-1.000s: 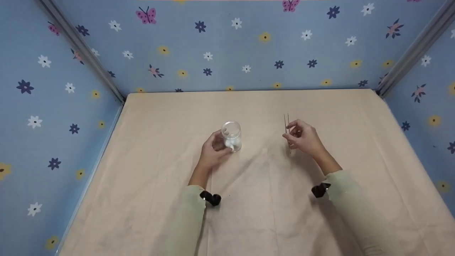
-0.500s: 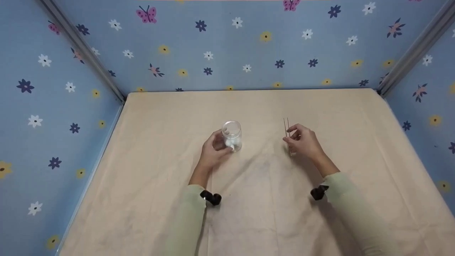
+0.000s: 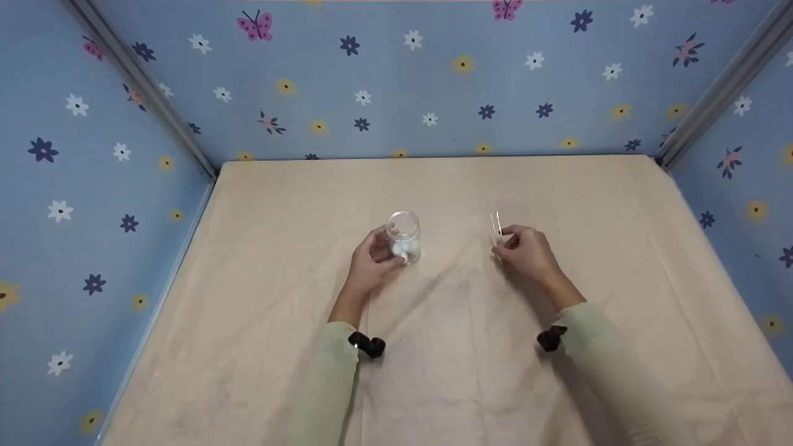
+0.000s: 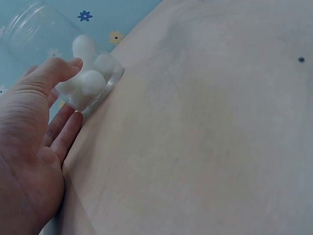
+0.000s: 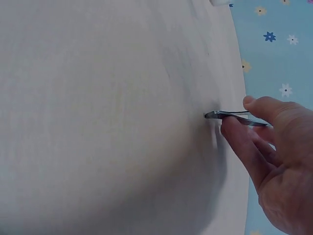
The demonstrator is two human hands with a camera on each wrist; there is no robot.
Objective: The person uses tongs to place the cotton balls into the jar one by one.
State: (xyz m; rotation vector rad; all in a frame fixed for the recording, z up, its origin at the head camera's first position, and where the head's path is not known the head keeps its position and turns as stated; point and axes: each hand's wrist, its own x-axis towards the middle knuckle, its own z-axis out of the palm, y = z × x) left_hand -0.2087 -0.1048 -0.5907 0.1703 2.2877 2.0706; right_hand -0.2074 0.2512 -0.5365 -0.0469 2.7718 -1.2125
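My left hand grips a clear, lidless jar upright on the cloth, left of the middle. White cotton balls lie in its lower part, seen through the wall in the left wrist view, with my thumb across the side. My right hand pinches a pair of metal tweezers between thumb and fingers, to the right of the jar. Its two prongs stand apart and point away from me. In the right wrist view, the joined end of the tweezers shows beyond the fingers, near the cloth.
A beige cloth with soft creases covers the table. Blue walls with flowers and butterflies enclose its back and both sides, with grey metal posts at the corners.
My right hand has drawn a little toward me with the tweezers, and its fingers have closed in somewhat. The left hand and jar have stayed in place.
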